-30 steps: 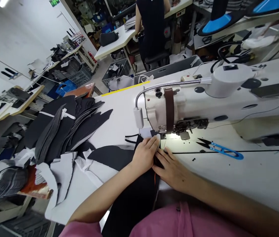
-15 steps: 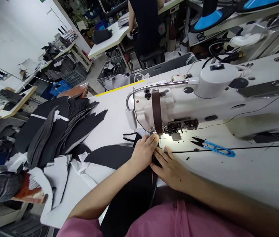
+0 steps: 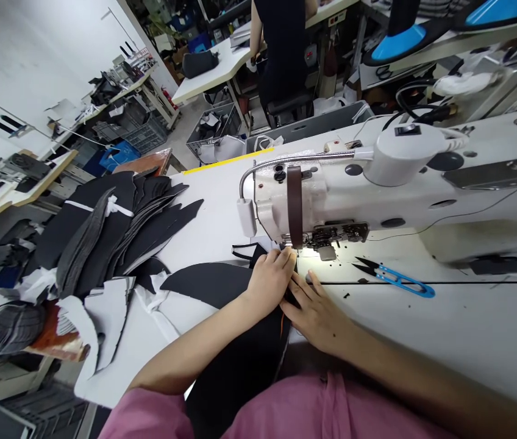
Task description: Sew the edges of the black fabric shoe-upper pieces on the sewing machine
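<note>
- Fingers (image 3: 283,259): those of the left hand (image 3: 268,283) curl together on a black piece (image 3: 240,372) just before the machine's foot, grip not clear; those of the right hand (image 3: 316,314) spread open, resting on the same piece.
- Sewing machine (image 3: 331,201): white, lamp lit, mounted on a white table (image 3: 213,210).
- Stack of black cut pieces (image 3: 112,238): on the table, left of the hands.
- Black piece: runs from the hands toward the person's lap; front end hidden beneath the fingers.
- Presser foot (image 3: 327,252): lit, just beyond the fingertips.
- Thread snips (image 3: 395,280): blue-handled, lying right of the foot.
</note>
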Demonstrator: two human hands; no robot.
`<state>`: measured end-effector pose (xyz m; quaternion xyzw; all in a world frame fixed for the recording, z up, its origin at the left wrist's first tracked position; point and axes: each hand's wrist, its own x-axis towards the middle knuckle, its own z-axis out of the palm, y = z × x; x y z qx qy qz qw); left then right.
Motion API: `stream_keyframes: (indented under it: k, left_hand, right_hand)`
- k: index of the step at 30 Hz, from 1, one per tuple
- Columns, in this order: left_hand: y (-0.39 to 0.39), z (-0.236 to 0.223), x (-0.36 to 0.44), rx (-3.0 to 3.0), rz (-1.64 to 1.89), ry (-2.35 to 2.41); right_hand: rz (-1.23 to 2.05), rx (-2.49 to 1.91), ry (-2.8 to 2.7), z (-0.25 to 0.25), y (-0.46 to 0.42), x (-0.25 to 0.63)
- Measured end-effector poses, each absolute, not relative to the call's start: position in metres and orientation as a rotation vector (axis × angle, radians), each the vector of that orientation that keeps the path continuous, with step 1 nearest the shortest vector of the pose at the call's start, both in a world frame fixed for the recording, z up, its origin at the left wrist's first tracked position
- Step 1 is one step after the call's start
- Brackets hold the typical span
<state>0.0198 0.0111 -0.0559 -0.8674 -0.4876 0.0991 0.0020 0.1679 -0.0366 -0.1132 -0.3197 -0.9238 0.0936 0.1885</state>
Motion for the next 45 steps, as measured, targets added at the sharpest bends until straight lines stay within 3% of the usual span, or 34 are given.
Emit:
stream_keyframes:
  k: [21, 32, 45]
  left_hand:
    - [0.018, -0.033, 0.032, -2.784, 0.586, -1.671]
    - [0.021, -0.037, 0.029, -2.795, 0.570, -1.564]
    - [0.027, -0.033, 0.035, -2.846, 0.595, -1.480]
  right_hand:
    - [0.094, -0.937, -2.557, -0.112, -0.025, 0.176]
    - [-0.159, -0.837, -2.550, -0.107, -0.040, 0.173]
    - [-0.147, -0.817, -2.636, -0.100, -0.030, 0.172]
